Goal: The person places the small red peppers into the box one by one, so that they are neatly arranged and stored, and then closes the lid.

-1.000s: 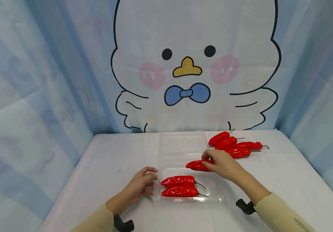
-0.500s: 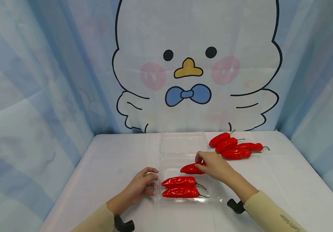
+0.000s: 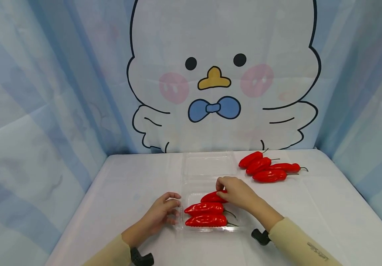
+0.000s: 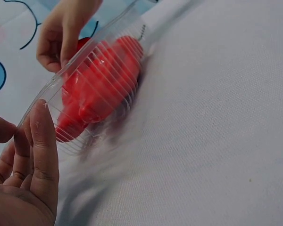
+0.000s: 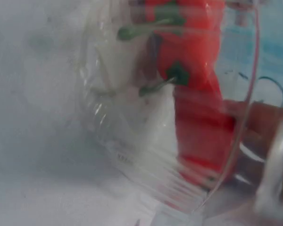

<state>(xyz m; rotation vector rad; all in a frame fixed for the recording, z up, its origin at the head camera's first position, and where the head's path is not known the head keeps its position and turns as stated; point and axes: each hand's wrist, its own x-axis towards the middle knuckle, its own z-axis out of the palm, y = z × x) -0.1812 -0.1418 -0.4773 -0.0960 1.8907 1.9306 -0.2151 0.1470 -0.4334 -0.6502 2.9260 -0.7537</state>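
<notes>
A clear plastic clamshell box (image 3: 210, 229) lies with its lid (image 3: 209, 166) folded back. Inside, two red chili peppers, a near one (image 3: 206, 221) and a farther one (image 3: 204, 209), lie side by side with stems to the right. My right hand (image 3: 239, 194) pinches a third chili pepper (image 3: 212, 197) over the back part of the box; its stem end is hidden by the hand. At the box's left edge is my left hand (image 3: 162, 212). In the left wrist view that hand (image 4: 30, 160) pinches the rim (image 4: 35, 101), one finger against the ribbed wall.
Several more red chili peppers (image 3: 270, 176) lie in a loose group at the back right of the white table (image 3: 137, 181). A curtain (image 3: 164, 44) printed with a cartoon bird hangs behind the table. Black devices (image 3: 260, 236) sit at both wrists.
My right hand has carried the third chili pepper left and toward me, next to the two in the box. My left hand has stayed at the box's left edge.
</notes>
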